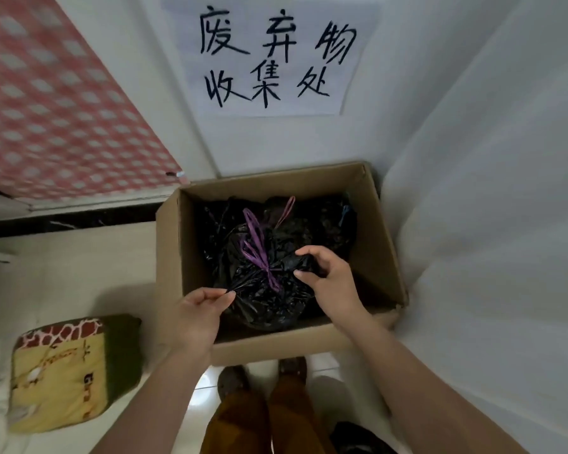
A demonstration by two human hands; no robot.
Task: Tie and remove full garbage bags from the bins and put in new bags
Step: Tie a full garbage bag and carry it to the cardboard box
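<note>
A cardboard box [168,253] stands on the floor against the wall and holds several tied black garbage bags. The nearest black bag [263,303] has purple drawstring loops [254,247] knotted at its top. My left hand [199,311] pinches a gathered fold of this bag's plastic at its left side. My right hand [328,276] grips the bag's plastic at its right side, thumb and fingers curled round it. Behind it another bag with a pink loop [286,211] lies deeper in the box.
A handwritten paper sign [269,57] hangs on the wall above the box. A white curtain [489,224] falls at the right. A yellow and green cushion [69,371] lies at the left. A red checkered cloth [46,109] covers the upper left. My feet [263,375] stand before the box.
</note>
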